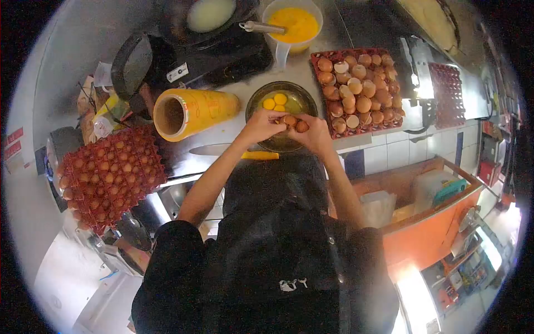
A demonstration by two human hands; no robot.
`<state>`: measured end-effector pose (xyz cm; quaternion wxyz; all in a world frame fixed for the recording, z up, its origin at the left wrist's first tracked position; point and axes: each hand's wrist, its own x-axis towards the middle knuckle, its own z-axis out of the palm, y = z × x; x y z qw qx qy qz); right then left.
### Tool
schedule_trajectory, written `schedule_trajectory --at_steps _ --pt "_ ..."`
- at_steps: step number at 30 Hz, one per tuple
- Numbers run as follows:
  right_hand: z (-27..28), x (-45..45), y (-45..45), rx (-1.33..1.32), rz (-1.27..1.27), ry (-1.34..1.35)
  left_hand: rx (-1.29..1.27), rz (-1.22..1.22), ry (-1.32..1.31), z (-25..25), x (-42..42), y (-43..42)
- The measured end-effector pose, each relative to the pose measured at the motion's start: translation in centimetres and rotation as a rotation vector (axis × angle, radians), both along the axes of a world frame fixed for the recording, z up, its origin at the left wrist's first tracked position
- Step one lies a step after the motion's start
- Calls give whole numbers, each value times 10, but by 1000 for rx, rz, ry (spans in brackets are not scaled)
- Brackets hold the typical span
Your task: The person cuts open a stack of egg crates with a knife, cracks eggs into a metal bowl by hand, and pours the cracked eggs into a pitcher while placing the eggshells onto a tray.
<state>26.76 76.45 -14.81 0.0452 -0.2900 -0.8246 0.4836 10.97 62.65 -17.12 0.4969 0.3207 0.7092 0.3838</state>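
Note:
Both my hands meet over a round bowl (255,101) on the counter. Several egg yolks (280,99) lie in clear egg white at its far side. My left hand (262,127) pinches one part of a brown eggshell (288,121). Fingers of my right hand (314,133) close on another part of the brown eggshell (302,126), just beside it. The two shell parts look separated, low over the bowl's near half. A knife with a yellow handle (261,155) lies on the counter in front of the bowl, partly behind my left forearm.
A red tray of cracked shells (356,132) stands right of the bowl, and a red tray of eggs (114,172) far left. A large yellow roll (214,111) lies left. Behind are a jug of beaten egg (295,28) with a metal-handled utensil and a dark pan (172,25).

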Motion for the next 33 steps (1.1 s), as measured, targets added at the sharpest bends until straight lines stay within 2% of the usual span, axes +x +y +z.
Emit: schedule_trajectory --at_steps 5,7,10,13,16,19,22,25,28,30,31,33 --pt "4 3 -4 -28 -25 -14 -22 -8 -33 0 2 -2" --pt "1 6 -4 -57 -20 -37 -46 -40 -26 17 2 1" --pt "-6 9 -1 -114 -3 -33 13 -38 -26 -15 -3 -11" --pt "-7 15 2 -173 51 8 3 -42 -181 -3 -5 -14" --pt "-1 17 14 -239 154 1 -167 -247 -30 29 -18 -6" --pt "12 22 25 -220 260 -71 -105 -510 272 78 -23 5" --pt "21 27 32 -75 296 -127 68 -499 940 48 -21 -8" --pt "27 37 31 5 257 -152 -24 -556 1119 66 -23 -8" --pt "27 44 27 46 188 -107 68 -493 1244 107 -23 -7" --pt "37 45 21 77 114 -55 227 -395 1254 144 -20 -2" --pt "36 46 17 -3 9 64 314 -346 1254 152 -20 1" --pt "34 45 3 -159 -195 304 120 -222 675 150 -21 5"
